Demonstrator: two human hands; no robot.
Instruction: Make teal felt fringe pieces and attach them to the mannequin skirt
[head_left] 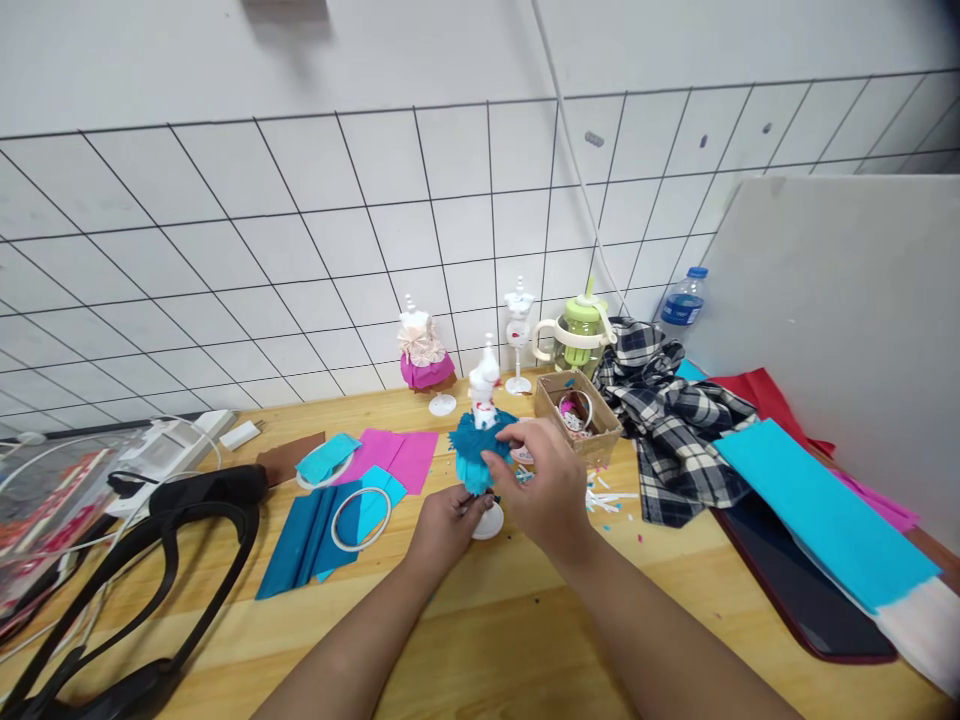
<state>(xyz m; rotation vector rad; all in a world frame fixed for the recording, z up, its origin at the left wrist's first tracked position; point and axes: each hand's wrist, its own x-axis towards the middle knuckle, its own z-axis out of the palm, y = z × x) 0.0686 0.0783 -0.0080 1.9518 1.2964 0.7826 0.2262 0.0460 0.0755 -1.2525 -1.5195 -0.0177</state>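
A small white dress-form mannequin [484,385] stands in front of me on its round base, wearing a skirt of teal and light blue crepe paper [474,455]. Low on its stand, just under the skirt, the fingers of my left hand [448,528] are closed. My right hand [551,485] has thumb and forefinger at the right side of the teal layer, pinching the paper. Behind stand a second mannequin [416,345] in a cream top and magenta skirt, and a bare white mannequin [518,335].
Left lie teal paper sheets [300,545], magenta paper [405,455], a tape roll [361,518] and a black headset strap [202,560]. On the right are a cardboard box [600,440], paper scraps [611,497], plaid cloth [667,420], a tablet [795,590] under blue paper [825,510], and a cup [577,335].
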